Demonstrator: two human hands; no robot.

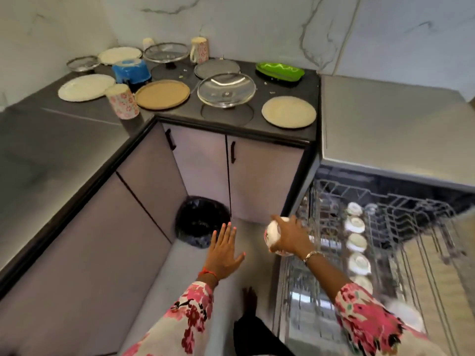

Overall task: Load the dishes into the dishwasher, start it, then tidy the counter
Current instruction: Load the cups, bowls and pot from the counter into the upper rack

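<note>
The dishwasher [390, 116] stands open, its rack [321, 291] pulled out with a row of small white dishes [356, 242] inside. Behind and left of the dishwasher, the dark surface [282, 80] carries plates [288, 112], glass lids [226, 89] and mugs [122, 101]. Left of the dishwasher the left hand [225, 255] hovers, fingers straight and apart. At its left edge the right hand [291, 237] has fingers clamped on a white bowl [272, 236].

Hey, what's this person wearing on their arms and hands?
The left sleeve and right sleeve are white fabric with pink and black flowers. The left hand has pink-painted nails and a red thread at the wrist. The right hand has a silvery link bracelet at its wrist.
</note>
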